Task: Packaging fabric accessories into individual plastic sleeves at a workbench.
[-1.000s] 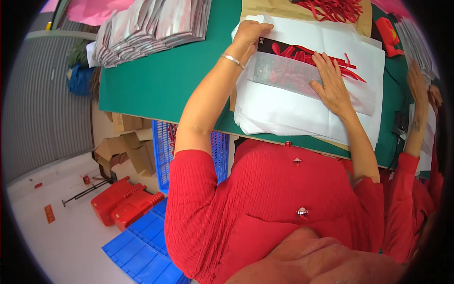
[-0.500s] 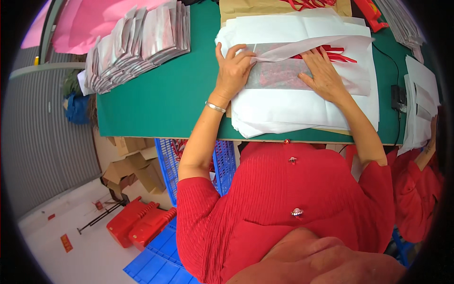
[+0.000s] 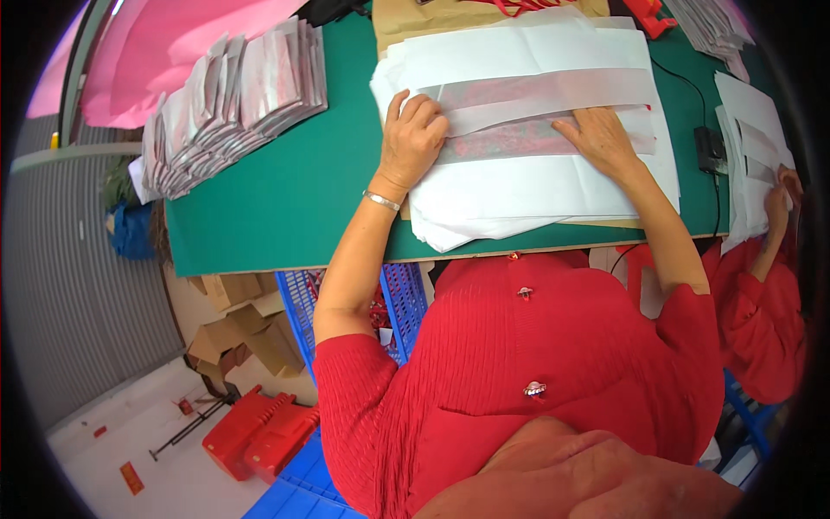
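Observation:
A stack of large white paper sheets (image 3: 519,192) lies before me on the green table. On top is a long sheet of thin translucent paper (image 3: 553,86), folded over lengthwise, with a reddish pattern showing through it. My left hand (image 3: 413,137) is closed at its left end, fingers curled on the edge. My right hand (image 3: 603,141) lies flat with its fingertips tucked beneath the folded flap, the thumb resting on the lower part. Only a speck of red shows at the flap's right end; the rest of what lies under it is hidden.
Several bundles of folded packets (image 3: 251,95) stand on the green table (image 3: 259,199) at left. Red ribbons (image 3: 519,7) lie on brown paper at the back. A black adapter (image 3: 709,149) with a cable sits at right, near a co-worker's hands (image 3: 778,203). A blue crate (image 3: 405,298) is below the table edge.
The translucent flap has come down flat toward me and covers the red ribbons that showed by my right hand. My right fingers have gone under it. The whole view has shifted slightly.

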Available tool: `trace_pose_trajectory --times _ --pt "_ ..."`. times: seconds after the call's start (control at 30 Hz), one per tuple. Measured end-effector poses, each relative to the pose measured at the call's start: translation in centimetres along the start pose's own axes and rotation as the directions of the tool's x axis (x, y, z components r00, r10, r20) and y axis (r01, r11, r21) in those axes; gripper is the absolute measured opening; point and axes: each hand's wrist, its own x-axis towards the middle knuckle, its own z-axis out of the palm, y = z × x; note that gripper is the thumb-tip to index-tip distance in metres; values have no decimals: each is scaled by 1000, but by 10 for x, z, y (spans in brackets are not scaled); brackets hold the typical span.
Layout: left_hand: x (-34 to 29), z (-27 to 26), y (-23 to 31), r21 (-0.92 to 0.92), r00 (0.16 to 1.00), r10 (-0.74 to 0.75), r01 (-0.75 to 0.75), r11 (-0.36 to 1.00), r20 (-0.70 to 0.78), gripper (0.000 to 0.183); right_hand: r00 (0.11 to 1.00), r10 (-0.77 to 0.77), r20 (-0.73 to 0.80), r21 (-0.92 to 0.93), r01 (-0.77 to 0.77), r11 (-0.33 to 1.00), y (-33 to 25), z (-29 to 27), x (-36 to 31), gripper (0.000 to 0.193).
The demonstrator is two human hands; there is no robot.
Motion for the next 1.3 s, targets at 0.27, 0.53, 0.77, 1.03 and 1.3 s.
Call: trace_pose_trajectory --times 0.27,0.53,0.77,1.03,1.3 --pt "4 -4 2 -23 997 -1 3 1000 81 15 736 -70 -673 -284 -169 944 79 -21 -48 27" --pt "9 -3 5 59 995 23 -29 998 92 14 715 -446 -539 -552 100 828 104 -30 -32 22" --pt "8 -5 3 67 995 23 -29 997 97 10 918 -342 -202 -464 218 858 101 -56 -32 22" --pt "9 -7 5 87 995 33 -42 995 96 8 783 -500 -369 43 552 833 -29 -23 22 48" --pt "-2 -26 29 7 977 -38 37 999 212 8 868 -450 -210 -48 451 891 -40 34 19 67"
